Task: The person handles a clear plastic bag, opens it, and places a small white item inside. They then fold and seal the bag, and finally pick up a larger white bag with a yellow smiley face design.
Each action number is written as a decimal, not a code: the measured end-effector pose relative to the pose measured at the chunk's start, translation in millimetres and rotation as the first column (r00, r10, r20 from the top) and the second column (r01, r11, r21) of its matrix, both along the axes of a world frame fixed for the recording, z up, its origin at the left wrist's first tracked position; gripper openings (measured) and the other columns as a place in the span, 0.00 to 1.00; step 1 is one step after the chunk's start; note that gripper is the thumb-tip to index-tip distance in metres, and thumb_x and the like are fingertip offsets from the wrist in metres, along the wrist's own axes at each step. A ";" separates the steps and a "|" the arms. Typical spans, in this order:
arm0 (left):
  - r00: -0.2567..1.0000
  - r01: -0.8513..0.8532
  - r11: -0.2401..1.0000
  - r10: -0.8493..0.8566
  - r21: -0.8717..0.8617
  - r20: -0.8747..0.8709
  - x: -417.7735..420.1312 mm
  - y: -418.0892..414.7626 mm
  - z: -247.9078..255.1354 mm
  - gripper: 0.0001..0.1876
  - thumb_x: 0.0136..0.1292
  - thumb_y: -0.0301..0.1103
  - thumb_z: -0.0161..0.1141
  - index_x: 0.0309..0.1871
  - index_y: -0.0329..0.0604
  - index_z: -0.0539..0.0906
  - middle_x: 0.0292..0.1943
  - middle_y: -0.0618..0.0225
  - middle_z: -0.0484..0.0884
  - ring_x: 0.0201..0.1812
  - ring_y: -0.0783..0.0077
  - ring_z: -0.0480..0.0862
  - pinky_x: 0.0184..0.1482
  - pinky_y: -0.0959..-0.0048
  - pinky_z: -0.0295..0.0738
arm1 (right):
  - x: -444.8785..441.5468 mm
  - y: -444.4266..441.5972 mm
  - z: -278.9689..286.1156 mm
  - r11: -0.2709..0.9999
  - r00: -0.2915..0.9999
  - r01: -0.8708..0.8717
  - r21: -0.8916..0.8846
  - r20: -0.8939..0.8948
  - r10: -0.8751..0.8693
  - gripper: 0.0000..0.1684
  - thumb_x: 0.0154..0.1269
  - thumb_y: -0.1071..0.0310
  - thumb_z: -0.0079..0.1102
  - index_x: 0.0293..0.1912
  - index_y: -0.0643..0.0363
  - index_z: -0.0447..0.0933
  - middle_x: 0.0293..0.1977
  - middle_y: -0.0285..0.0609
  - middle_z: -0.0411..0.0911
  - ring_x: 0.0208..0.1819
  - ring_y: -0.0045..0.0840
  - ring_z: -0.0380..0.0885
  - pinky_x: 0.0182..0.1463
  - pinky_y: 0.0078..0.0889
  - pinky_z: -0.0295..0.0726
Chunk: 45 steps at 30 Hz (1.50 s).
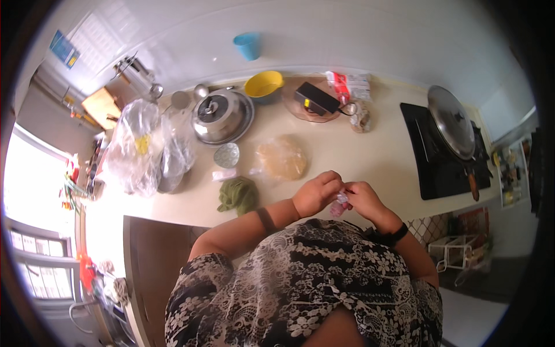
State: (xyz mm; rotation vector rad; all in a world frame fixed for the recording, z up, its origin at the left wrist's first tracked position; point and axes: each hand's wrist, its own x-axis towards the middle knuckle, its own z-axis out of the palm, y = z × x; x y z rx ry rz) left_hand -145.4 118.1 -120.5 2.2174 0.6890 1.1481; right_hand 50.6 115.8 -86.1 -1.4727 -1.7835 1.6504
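Note:
Both hands meet near the counter's front edge, at a small clear plastic bag (337, 208) with something pink inside. My left hand (318, 194) pinches the gathered top of the bag. From the other side my right hand (366, 200) grips the same top, its fingers partly hidden. Just beyond the left hand lies a flat round of pale yellow food in clear plastic (282, 158). A crumpled green cloth (238, 195) rests left of that, below a small patterned bowl (226, 155) and a small pinkish-white packet (224, 175).
A lidded steel pot (223, 116), a yellow bowl (264, 85) and a glass plate bearing a black power adapter (317, 99) stand along the back. Plastic bags (134, 152) crowd the left. A lidded pan (452, 122) sits on the black cooktop (416, 152), its handle jutting forward.

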 end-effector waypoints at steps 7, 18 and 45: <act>0.991 -0.083 0.911 0.119 -0.404 0.065 -1.1 -5.9 -0.3 0.09 0.57 0.25 0.68 0.39 0.40 0.78 0.32 0.62 0.80 0.30 0.63 0.80 0.35 0.67 0.76 | -0.3 -8.5 7.8 0.975 0.883 -0.218 -0.036 -0.433 0.181 0.14 0.68 0.74 0.54 0.52 0.67 0.75 0.36 0.38 0.83 0.38 0.21 0.83 0.47 0.22 0.78; 0.995 -0.026 0.692 0.088 -0.721 0.049 2.7 -8.5 24.2 0.13 0.57 0.33 0.72 0.34 0.36 0.78 0.28 0.62 0.84 0.28 0.72 0.83 0.33 0.72 0.78 | 4.3 -9.5 -6.9 0.981 0.968 -0.119 -0.152 -0.240 0.080 0.21 0.78 0.57 0.47 0.39 0.65 0.79 0.32 0.39 0.82 0.34 0.19 0.78 0.39 0.19 0.74; 0.983 -0.183 0.982 0.182 0.034 0.024 3.4 -23.0 -6.2 0.07 0.51 0.31 0.67 0.33 0.45 0.81 0.30 0.63 0.80 0.36 0.54 0.82 0.37 0.62 0.78 | 25.8 4.7 -45.9 0.864 0.884 -0.056 -0.501 -0.427 -0.190 0.19 0.74 0.57 0.50 0.36 0.64 0.78 0.28 0.37 0.77 0.26 0.16 0.69 0.31 0.20 0.67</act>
